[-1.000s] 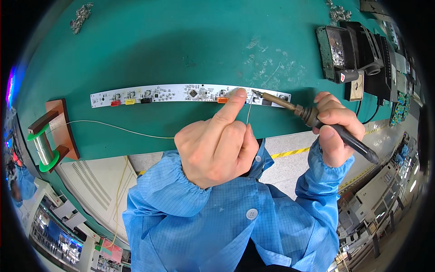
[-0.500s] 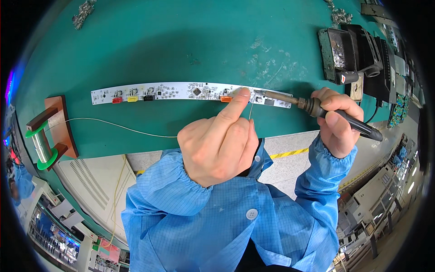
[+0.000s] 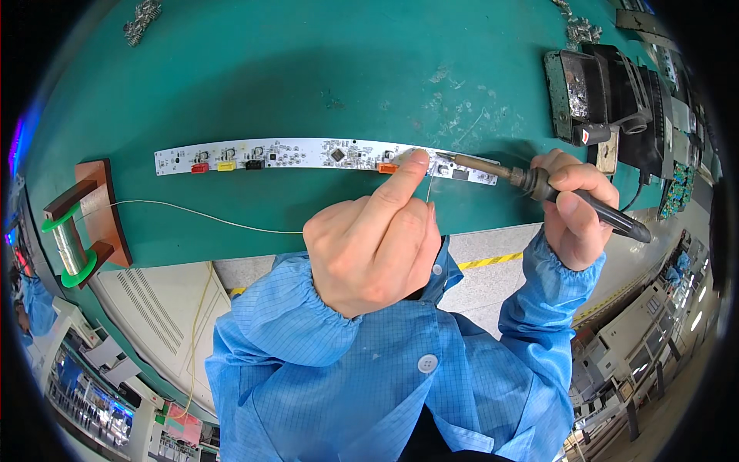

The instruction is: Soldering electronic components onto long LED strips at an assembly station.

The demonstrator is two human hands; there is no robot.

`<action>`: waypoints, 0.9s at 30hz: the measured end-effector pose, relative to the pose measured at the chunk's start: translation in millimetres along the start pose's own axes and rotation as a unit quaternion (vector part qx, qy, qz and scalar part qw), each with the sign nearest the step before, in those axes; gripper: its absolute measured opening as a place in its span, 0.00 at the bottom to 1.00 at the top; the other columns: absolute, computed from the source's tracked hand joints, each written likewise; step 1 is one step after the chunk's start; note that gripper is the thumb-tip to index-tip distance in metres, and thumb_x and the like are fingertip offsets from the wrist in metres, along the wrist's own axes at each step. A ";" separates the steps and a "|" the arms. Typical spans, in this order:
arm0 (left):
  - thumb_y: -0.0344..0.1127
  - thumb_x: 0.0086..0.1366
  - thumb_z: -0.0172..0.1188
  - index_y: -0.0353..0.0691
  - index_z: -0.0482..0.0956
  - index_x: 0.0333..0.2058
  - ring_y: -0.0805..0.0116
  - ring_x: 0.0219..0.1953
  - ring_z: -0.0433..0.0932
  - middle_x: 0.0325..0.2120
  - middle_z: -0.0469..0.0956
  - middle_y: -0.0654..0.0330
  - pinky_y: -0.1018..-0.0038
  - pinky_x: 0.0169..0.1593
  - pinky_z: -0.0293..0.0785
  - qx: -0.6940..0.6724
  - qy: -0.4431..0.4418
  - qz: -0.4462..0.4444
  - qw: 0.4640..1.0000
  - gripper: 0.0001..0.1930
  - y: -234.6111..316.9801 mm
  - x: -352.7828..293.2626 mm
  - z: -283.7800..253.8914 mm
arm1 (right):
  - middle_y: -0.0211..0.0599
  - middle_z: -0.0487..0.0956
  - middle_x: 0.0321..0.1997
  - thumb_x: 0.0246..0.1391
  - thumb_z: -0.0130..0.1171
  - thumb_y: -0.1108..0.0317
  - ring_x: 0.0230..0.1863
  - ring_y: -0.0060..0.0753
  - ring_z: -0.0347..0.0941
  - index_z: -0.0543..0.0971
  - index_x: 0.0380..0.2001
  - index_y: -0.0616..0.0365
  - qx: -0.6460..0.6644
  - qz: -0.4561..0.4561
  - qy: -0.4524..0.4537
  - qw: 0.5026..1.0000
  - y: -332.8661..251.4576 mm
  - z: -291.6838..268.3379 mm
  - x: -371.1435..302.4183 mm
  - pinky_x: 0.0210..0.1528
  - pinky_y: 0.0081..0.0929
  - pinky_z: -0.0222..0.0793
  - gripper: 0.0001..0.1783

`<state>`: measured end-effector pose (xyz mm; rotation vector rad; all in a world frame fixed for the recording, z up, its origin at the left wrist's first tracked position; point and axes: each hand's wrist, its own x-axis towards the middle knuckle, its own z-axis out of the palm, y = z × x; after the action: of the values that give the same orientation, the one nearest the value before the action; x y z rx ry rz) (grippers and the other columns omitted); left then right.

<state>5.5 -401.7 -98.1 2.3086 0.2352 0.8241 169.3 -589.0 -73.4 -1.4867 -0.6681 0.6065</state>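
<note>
A long, slightly curved white circuit board [image 3: 296,152] lies on the green mat, with red, yellow, black and orange connectors along its near edge. My left hand [image 3: 373,246] presses its index fingertip onto the board right of the orange connector [image 3: 386,168]. Its other fingers are curled round thin solder wire [image 3: 208,218], whose free end points up at the board. In my right hand [image 3: 577,204] is a soldering iron [image 3: 589,202], held like a pen. The iron's tip reaches the board just right of my left fingertip, near the wire's end; exact contact is too small to tell.
The solder spool [image 3: 71,250] with green flanges sits on a brown stand [image 3: 104,215] at the left. To the right are a soldering iron holder [image 3: 573,96] and a populated green board [image 3: 677,189]. Metal part clusters [image 3: 142,21] lie at the far edge.
Both hands stay almost in place. The iron's tip has shifted very slightly right on the board, and the whole view has moved a little.
</note>
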 end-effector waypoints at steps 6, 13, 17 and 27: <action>0.19 0.39 0.63 0.34 0.73 0.18 0.70 0.14 0.75 0.36 0.82 0.47 0.78 0.18 0.69 -0.002 -0.002 -0.002 1.000 0.07 -0.5 -0.7 -2.7 | 0.54 0.75 0.45 0.52 0.52 0.67 0.51 0.54 0.69 0.75 0.41 0.66 0.065 -0.041 0.108 0.991 7.3 -4.4 -33.0 0.59 0.55 0.59 0.16; 0.20 0.41 0.63 0.34 0.73 0.19 0.69 0.15 0.75 0.36 0.82 0.47 0.78 0.18 0.70 -0.012 0.007 -0.013 1.000 0.07 1.7 -2.2 -0.2 | 0.60 0.75 0.50 0.62 0.48 0.63 0.50 0.50 0.74 0.71 0.52 0.71 -0.370 -0.189 0.352 0.839 34.4 8.4 -47.5 0.57 0.43 0.65 0.22; 0.21 0.40 0.63 0.34 0.73 0.19 0.69 0.15 0.76 0.36 0.82 0.47 0.78 0.18 0.70 -0.012 0.015 -0.011 1.000 0.07 0.6 -4.2 -0.3 | 0.58 0.77 0.49 0.62 0.47 0.69 0.53 0.45 0.73 0.67 0.56 0.72 -0.395 -0.146 0.321 0.848 36.5 15.4 -45.2 0.60 0.39 0.62 0.22; 0.24 0.41 0.65 0.33 0.76 0.23 0.64 0.20 0.78 0.40 0.80 0.46 0.76 0.21 0.71 -0.099 0.045 0.022 0.994 0.08 -3.2 -10.4 -7.8 | 0.63 0.74 0.51 0.58 0.50 0.76 0.53 0.50 0.73 0.68 0.55 0.69 -0.342 -0.201 0.131 0.908 26.5 58.8 -22.2 0.58 0.42 0.64 0.20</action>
<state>-7.4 -399.0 -100.8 2.1013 0.1367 0.9310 112.4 -564.7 -102.0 -1.9501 -0.9978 -0.1820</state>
